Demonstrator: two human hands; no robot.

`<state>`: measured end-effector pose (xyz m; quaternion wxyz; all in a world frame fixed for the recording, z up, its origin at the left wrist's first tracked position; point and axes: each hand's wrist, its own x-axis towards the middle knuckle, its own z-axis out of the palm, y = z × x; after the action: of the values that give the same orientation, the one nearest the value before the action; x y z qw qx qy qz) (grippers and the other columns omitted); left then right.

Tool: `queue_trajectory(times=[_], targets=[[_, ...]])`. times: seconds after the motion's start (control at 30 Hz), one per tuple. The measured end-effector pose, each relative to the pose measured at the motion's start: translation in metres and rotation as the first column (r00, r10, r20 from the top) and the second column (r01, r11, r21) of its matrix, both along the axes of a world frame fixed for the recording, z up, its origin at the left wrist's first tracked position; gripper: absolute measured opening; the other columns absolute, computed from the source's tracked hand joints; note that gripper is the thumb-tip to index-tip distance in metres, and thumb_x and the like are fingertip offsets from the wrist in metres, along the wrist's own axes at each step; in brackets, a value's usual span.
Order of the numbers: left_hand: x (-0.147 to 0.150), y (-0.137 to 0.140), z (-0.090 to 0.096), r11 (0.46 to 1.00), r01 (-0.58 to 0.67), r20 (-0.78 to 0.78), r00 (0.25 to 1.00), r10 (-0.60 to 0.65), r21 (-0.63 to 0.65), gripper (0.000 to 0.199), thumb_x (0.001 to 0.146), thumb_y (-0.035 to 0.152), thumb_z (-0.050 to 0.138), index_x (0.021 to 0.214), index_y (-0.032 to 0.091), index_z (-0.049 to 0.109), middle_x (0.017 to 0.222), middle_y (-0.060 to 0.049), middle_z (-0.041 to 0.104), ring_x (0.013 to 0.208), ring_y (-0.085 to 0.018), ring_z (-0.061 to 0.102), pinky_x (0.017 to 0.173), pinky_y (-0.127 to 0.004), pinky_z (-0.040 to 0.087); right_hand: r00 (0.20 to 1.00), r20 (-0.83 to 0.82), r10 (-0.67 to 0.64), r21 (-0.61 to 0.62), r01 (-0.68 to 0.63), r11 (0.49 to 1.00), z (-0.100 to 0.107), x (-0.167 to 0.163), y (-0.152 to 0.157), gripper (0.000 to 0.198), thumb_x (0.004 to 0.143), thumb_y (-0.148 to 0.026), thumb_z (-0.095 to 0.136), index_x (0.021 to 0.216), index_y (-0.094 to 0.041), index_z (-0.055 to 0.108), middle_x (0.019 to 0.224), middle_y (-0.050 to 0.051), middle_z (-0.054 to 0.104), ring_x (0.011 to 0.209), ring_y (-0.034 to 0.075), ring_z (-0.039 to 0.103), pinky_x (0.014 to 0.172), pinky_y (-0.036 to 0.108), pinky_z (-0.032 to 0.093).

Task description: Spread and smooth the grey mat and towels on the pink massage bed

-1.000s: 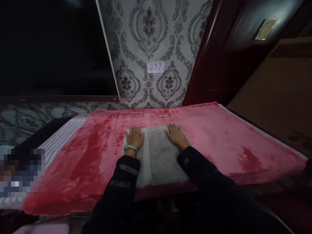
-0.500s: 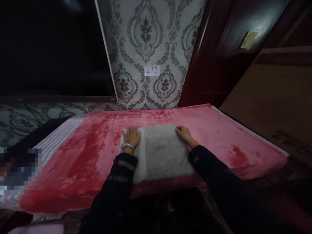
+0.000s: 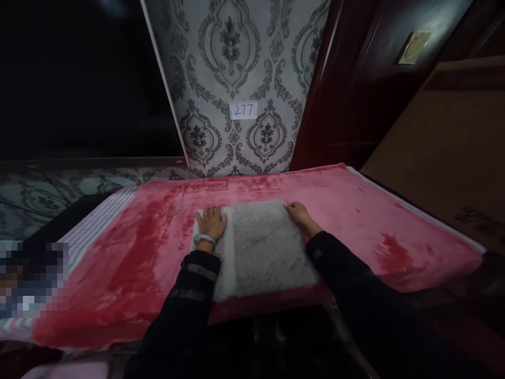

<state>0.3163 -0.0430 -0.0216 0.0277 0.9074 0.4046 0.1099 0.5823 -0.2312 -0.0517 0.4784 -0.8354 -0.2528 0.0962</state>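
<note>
A folded grey towel (image 3: 268, 247) with a paler band near its left side lies on a red and pink plush cover (image 3: 339, 210). My left hand (image 3: 212, 225), a bracelet at its wrist, rests flat on the towel's far left part with the fingers spread. At the far right corner of the towel, my right hand (image 3: 298, 213) has thumb and fingers pinched together on the edge. The towel's near edge reaches close to the front of the cover. Part of its right edge is hidden behind my right sleeve.
A large dark screen (image 3: 79, 79) stands at the back left. On the patterned wall is a paper label (image 3: 243, 110) reading 277. A big cardboard box (image 3: 445, 137) leans at the right. Something pixelated (image 3: 33, 279) shows at the left edge.
The view has shifted slightly. Both hands keep nearly the same places on the towel, the left one flat and the right one pinching the corner.
</note>
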Motion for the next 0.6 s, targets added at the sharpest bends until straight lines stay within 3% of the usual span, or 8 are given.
queue_trajectory(times=[0.13,0.23,0.4,0.6], targets=[[0.0,-0.001,0.001,1.0,-0.004,-0.008,1.0,0.004,0.011,0.055,0.1,0.039,0.031,0.15,0.022,0.048,0.154,-0.013,0.05,0.146,-0.032,0.037,0.118,-0.064,0.024,0.996,0.016,-0.089,0.009,0.089,0.996,-0.008,-0.005,0.002,0.029,0.077,-0.035,0.062,0.055,-0.024,0.047,0.057,0.001,0.052,0.068,0.017,0.053,0.062,0.026,0.041],[0.0,-0.001,0.001,1.0,-0.011,-0.015,1.0,0.011,0.008,0.055,0.1,0.039,0.032,0.15,0.022,0.048,0.155,-0.013,0.049,0.146,-0.032,0.037,0.119,-0.063,0.024,0.996,-0.029,-0.085,0.023,0.086,0.996,-0.008,-0.008,-0.001,0.029,0.077,-0.032,0.063,0.054,-0.024,0.047,0.055,0.0,0.05,0.064,0.016,0.05,0.062,0.026,0.039],[0.001,0.0,-0.002,1.0,-0.025,-0.016,1.0,0.025,0.014,0.055,0.1,0.04,0.032,0.149,0.022,0.048,0.155,-0.014,0.049,0.145,-0.032,0.038,0.119,-0.063,0.023,0.979,-0.195,0.059,0.091,-0.042,0.995,0.004,-0.002,-0.007,0.032,0.08,-0.037,0.058,0.053,-0.024,0.044,0.047,-0.003,0.043,0.049,0.013,0.043,0.05,0.026,0.037],[0.0,0.002,-0.003,1.0,-0.013,-0.009,1.0,0.013,0.011,0.055,0.099,0.04,0.033,0.148,0.022,0.049,0.154,-0.014,0.05,0.145,-0.033,0.038,0.118,-0.064,0.025,0.92,-0.277,0.278,0.228,-0.218,0.949,0.014,0.005,-0.008,0.025,0.07,-0.043,0.071,0.067,-0.02,0.06,0.058,0.001,0.062,0.056,0.016,0.059,0.059,0.028,0.05]])
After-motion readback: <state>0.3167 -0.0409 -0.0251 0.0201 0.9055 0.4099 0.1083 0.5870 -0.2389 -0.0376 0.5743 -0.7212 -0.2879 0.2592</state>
